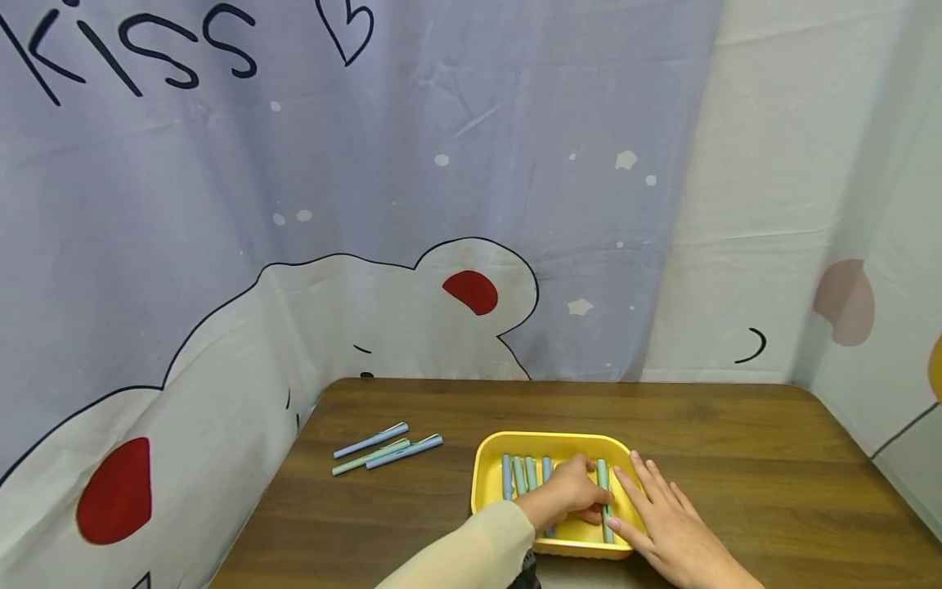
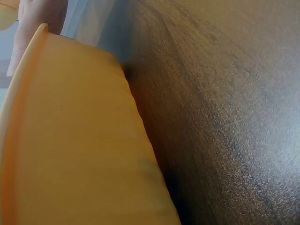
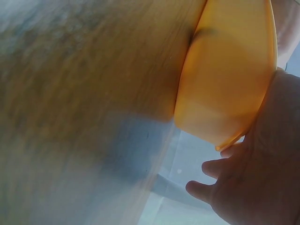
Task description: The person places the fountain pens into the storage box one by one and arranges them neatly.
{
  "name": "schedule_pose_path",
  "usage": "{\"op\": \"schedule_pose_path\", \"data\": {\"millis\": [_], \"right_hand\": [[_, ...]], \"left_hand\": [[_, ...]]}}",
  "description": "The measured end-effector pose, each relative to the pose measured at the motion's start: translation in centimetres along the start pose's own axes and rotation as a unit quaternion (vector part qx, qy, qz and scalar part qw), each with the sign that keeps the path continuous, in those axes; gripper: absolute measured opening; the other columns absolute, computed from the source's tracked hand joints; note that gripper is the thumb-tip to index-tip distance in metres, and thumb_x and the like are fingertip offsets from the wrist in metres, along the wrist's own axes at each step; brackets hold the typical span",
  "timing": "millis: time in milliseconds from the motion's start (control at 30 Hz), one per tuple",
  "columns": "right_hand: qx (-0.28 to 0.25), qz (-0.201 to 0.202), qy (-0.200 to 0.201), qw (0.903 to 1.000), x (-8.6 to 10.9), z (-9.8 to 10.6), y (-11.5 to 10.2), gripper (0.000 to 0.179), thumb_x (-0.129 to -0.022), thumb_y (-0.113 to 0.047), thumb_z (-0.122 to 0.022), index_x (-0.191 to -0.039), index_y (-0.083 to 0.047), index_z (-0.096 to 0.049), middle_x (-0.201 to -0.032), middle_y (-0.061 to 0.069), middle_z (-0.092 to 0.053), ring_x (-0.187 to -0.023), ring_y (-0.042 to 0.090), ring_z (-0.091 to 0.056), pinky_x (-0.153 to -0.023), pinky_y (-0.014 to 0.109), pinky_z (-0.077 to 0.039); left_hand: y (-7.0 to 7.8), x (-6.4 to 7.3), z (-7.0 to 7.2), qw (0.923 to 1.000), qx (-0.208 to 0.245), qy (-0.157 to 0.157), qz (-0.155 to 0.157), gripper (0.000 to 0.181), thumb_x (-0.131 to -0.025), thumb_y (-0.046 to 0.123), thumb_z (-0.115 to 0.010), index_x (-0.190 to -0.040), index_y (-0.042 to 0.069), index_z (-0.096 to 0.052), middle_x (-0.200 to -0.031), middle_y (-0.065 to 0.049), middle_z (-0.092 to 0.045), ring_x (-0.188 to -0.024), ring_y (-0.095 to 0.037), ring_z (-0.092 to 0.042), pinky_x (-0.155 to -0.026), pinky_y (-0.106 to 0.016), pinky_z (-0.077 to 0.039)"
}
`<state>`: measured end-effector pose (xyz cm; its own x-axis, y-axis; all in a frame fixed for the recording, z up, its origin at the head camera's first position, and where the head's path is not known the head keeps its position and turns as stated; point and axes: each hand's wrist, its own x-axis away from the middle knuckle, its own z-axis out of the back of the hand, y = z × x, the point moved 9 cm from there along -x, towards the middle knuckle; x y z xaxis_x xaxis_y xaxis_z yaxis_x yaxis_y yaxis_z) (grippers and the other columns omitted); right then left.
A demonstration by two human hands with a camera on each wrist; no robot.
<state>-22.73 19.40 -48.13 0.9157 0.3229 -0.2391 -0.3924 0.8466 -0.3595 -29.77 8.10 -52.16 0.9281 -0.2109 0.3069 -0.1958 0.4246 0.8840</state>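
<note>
My left hand [image 1: 570, 491] reaches into a yellow tray [image 1: 489, 446], its curled fingers on a green pen [image 1: 603, 474] that lies lengthwise near the tray's right side. The fingertips cover the middle of that pen. Left of the hand, blue and green pens [image 1: 519, 473] lie side by side in the tray, partly hidden by the hand and sleeve. My right hand [image 1: 666, 519] spreads its straight fingers along the tray's right rim, also touching the green pen's side of the tray. In the right wrist view, the right hand [image 3: 262, 178] lies against the tray's outer wall [image 3: 225, 75].
Two blue pens and a green pen [image 1: 370, 458] lie loose on the wooden table [image 1: 412, 523], left of the tray. A printed curtain [image 1: 471, 164] hangs behind the table and along its sides.
</note>
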Motion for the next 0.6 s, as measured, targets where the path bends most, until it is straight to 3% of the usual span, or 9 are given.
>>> {"op": "schedule_pose_path", "data": {"millis": [400,600], "right_hand": [[0.005,0.015,0.019,0.9997,0.1,0.3,-0.3,0.066,-0.099,-0.048,-0.061,-0.151,-0.008,-0.048,-0.162,0.022,-0.031,-0.144,0.049,-0.034,-0.104,0.071,-0.035],[0.001,0.019,0.021,0.9996,0.1,0.1,-0.3,0.067,-0.098,-0.047,-0.062,-0.151,-0.007,-0.048,-0.161,0.024,-0.031,-0.143,0.050,-0.034,-0.105,0.069,-0.034]], "left_hand": [[0.2,0.6,0.0,0.9995,-0.031,0.004,0.007,0.048,-0.083,-0.002,-0.078,-0.126,0.000,-0.058,-0.072,-0.009,-0.059,-0.052,-0.024,-0.067,-0.051,-0.032,-0.058],[0.0,1.2,0.7,0.9990,-0.043,-0.010,0.011,0.051,-0.084,0.005,-0.079,-0.130,0.001,-0.056,-0.069,-0.013,-0.064,-0.045,-0.018,-0.060,-0.051,-0.032,-0.057]]}}
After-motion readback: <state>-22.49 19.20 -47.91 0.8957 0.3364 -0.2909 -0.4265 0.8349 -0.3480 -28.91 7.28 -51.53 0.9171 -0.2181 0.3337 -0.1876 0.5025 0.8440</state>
